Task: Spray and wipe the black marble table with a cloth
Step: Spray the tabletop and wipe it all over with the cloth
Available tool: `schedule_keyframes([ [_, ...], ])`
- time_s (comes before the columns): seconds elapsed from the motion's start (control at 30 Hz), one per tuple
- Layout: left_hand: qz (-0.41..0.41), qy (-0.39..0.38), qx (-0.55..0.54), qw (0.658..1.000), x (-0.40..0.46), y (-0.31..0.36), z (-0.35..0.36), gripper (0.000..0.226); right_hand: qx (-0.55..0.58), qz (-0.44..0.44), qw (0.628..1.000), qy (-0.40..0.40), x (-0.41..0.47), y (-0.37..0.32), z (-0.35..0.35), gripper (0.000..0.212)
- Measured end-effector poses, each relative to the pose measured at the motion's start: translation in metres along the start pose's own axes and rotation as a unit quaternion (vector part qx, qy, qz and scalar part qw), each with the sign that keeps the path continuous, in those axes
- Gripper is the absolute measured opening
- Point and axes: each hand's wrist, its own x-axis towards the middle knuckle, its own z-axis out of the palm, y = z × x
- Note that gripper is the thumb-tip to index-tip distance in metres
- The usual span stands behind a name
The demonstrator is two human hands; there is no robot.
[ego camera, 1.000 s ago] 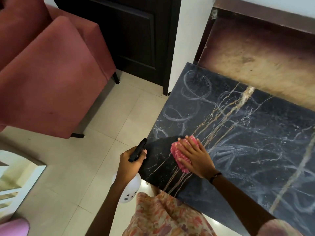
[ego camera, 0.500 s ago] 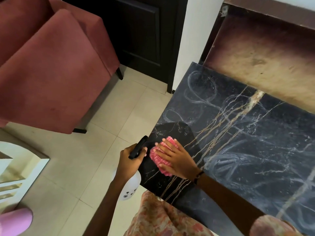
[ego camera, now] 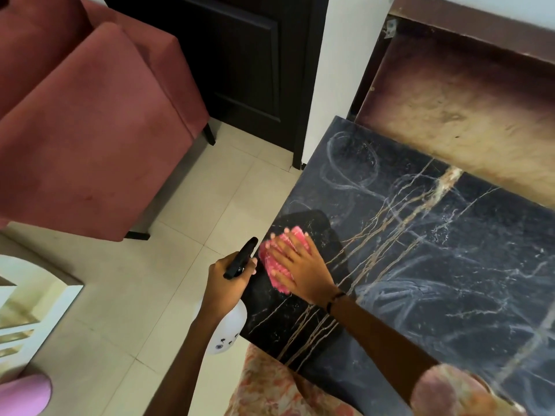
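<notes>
Cloth (ego camera: pixel 277 265) and right hand (ego camera: pixel 295 265) have slid toward the table's left edge over the last second: a moment ago we were pressing the pink rag further in from that edge, among the gold veins, and now it sits right at the rim, just beside the sprayer. Our right fingers lie flat and spread on top of the cloth, pressing it to the black marble table (ego camera: pixel 450 265) rather than gripping it. Our left hand (ego camera: pixel 226 279) has kept its place off the table's left edge, fingers wrapped around the neck of the spray bottle (ego camera: pixel 228 331), whose black trigger head points up and forward.

Behind the rag a darker, cleaner patch has grown near the table's front-left corner, while pale swirls of dust or dried residue cover the marble toward the back-left corner and across the right side. We judge the wiping to be at an early stage: one corner is cleared, most of the surface is not.
</notes>
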Motion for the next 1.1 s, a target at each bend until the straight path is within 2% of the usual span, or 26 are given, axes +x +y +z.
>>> schedule_keyframes([
  [0.07, -0.006, -0.001, 0.001, 1.000, 0.003, 0.003, 0.003, 0.015, -0.010, -0.045, 0.999, -0.004, -0.032, 0.018, 0.010, 0.058],
  [0.13, -0.015, -0.007, -0.005, 1.000, 0.006, 0.006, 0.007, 0.011, -0.025, -0.047, 0.999, 0.006, -0.056, 0.050, 0.012, 0.059],
  [0.27, -0.023, -0.020, 0.003, 1.000, 0.013, 0.015, 0.018, 0.012, -0.048, 0.077, 0.996, 0.000, -0.043, 0.098, -0.011, 0.060],
  [0.37, -0.017, -0.027, -0.002, 0.999, 0.019, 0.020, 0.026, 0.012, -0.027, 0.159, 0.987, 0.019, 0.007, 0.096, -0.029, 0.062],
  [0.43, -0.011, -0.031, -0.001, 0.999, 0.022, 0.022, 0.031, 0.012, -0.010, 0.170, 0.985, 0.021, 0.040, 0.084, -0.033, 0.061],
  [0.53, -0.006, -0.030, 0.004, 1.000, 0.028, 0.027, 0.038, 0.014, -0.021, 0.107, 0.994, 0.007, 0.058, 0.061, -0.030, 0.058],
  [0.6, -0.002, -0.034, 0.004, 0.999, 0.032, 0.029, 0.041, 0.016, -0.030, 0.020, 0.999, 0.003, 0.041, 0.054, -0.023, 0.056],
  [0.67, -0.003, -0.039, 0.002, 0.999, 0.038, 0.032, 0.044, 0.016, -0.048, -0.048, 0.998, 0.003, 0.012, 0.066, -0.015, 0.057],
  [0.7, -0.006, -0.041, -0.001, 0.999, 0.041, 0.033, 0.046, 0.014, -0.051, -0.055, 0.997, 0.012, -0.001, 0.080, -0.013, 0.057],
  [0.83, -0.018, -0.045, -0.009, 0.999, 0.053, 0.039, 0.052, 0.015, -0.066, 0.047, 0.997, 0.017, -0.015, 0.144, -0.027, 0.061],
  [0.97, -0.006, -0.049, -0.017, 0.999, 0.064, 0.049, 0.059, 0.014, -0.027, 0.156, 0.987, 0.020, 0.036, 0.155, -0.051, 0.065],
  [1.03, 0.000, -0.048, -0.018, 0.999, 0.070, 0.054, 0.065, 0.014, -0.011, 0.175, 0.984, 0.040, 0.064, 0.142, -0.054, 0.062],
  [1.1, 0.009, -0.050, -0.013, 0.999, 0.076, 0.057, 0.070, 0.016, -0.007, 0.135, 0.990, 0.052, 0.076, 0.126, -0.052, 0.058],
])
